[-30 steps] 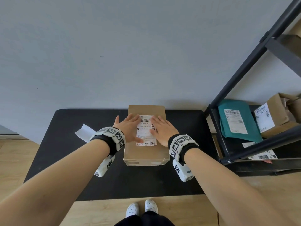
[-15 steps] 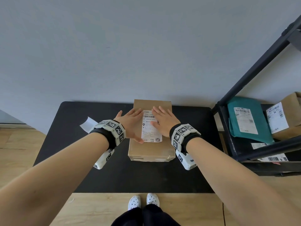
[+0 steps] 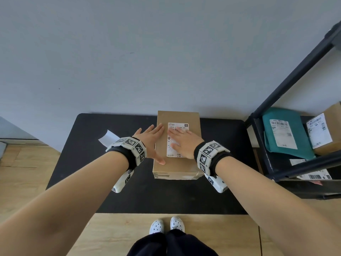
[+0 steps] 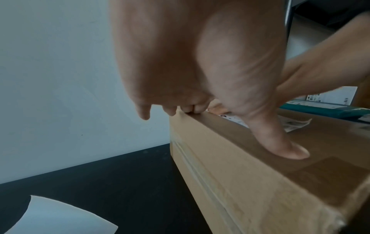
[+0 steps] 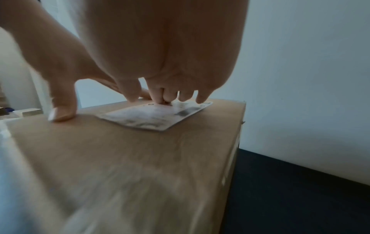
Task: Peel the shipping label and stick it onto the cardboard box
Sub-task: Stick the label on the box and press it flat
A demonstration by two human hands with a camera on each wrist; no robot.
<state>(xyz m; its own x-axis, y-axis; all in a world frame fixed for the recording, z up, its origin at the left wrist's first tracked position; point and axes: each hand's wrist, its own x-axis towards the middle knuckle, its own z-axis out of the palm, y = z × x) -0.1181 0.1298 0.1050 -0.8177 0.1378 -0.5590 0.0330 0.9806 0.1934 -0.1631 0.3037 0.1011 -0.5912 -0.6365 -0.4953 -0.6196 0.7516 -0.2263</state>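
A brown cardboard box (image 3: pixel 177 169) stands on the black table (image 3: pixel 147 196), its far end near the wall. The white shipping label (image 3: pixel 177 126) lies flat on the box's top. My right hand (image 3: pixel 184 143) lies flat on the label with straight fingers, pressing it down; the right wrist view shows its fingertips (image 5: pixel 130 95) on the label (image 5: pixel 156 117). My left hand (image 3: pixel 153 141) rests open on the box's left edge, thumb (image 4: pixel 280 142) on the box top (image 4: pixel 300 166), left of the label. The label's near corner (image 4: pixel 296 125) looks slightly lifted.
The peeled white backing sheet (image 3: pixel 108 140) lies on the table left of the box, also seen as backing sheet (image 4: pixel 60 218). A black metal shelf (image 3: pixel 276 126) stands at the right, holding a teal mailer (image 3: pixel 284 133) and labelled cardboard parcels (image 3: pixel 330 130). Wooden floor lies below.
My right hand has slid left onto the middle of the label. My left hand has moved off the label to the box's left edge. The head camera has shifted slightly.
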